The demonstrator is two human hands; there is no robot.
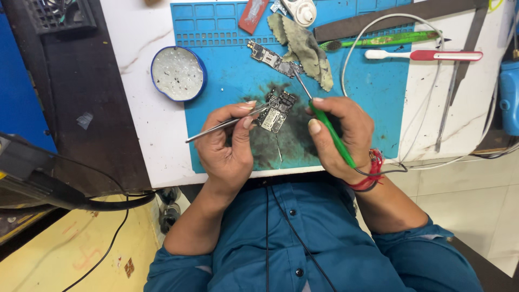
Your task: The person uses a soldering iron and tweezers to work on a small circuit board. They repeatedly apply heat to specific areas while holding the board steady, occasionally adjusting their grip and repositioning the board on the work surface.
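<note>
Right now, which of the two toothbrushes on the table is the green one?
The green toothbrush with dark bristles, lying farther from the hands. The white toothbrush with a red grip lies just below it, nearer the person.

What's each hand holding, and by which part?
Left hand: thin metal tweezers, pinched mid-length, tips at the small bare circuit board. Right hand: green-handled soldering iron, gripped along its handle.

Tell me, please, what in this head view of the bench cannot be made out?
- Head view: the tool tip's contact with the small circuit board is too small to judge.
- The tweezers' grip is partly hidden by the left hand.
- The green-handled tool is partly covered by the right hand.
- The white object and red piece are cut by the top edge.
- The second board's parts are too small.
</note>
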